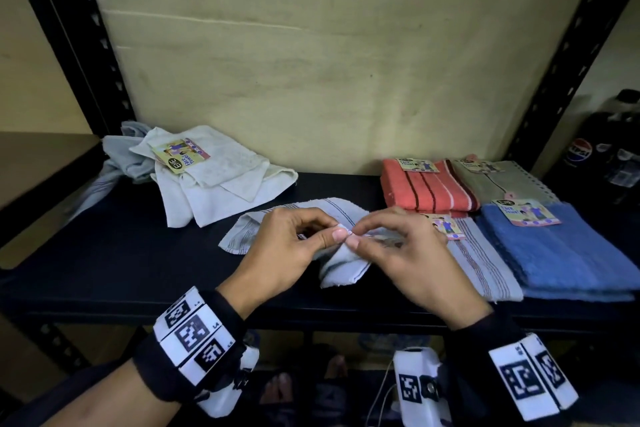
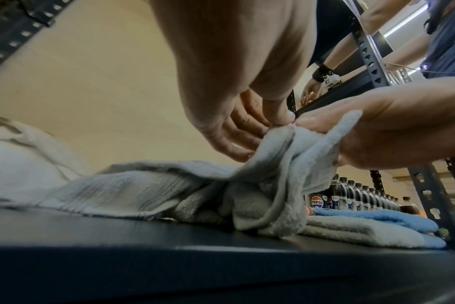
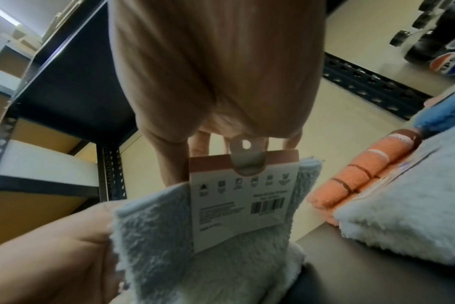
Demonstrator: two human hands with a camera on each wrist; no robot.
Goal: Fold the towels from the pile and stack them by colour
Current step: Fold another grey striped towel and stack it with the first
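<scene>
Fingers of both hands meet mid-frame in the head view: left hand (image 1: 280, 253) and right hand (image 1: 405, 253) each pinch one raised corner of the grey towel (image 1: 304, 218), whose remainder lies crumpled on the shelf (image 1: 138, 253). Upper left: unfolded pile (image 1: 214, 180), white over grey. Right of the hands: folded striped grey towel (image 1: 485, 267), touching the blue towel (image 1: 561, 253). Behind these: orange towel (image 1: 429, 191) and olive towel (image 1: 509, 180), side by side. A card tag (image 3: 242, 197) hangs at the held corner.
</scene>
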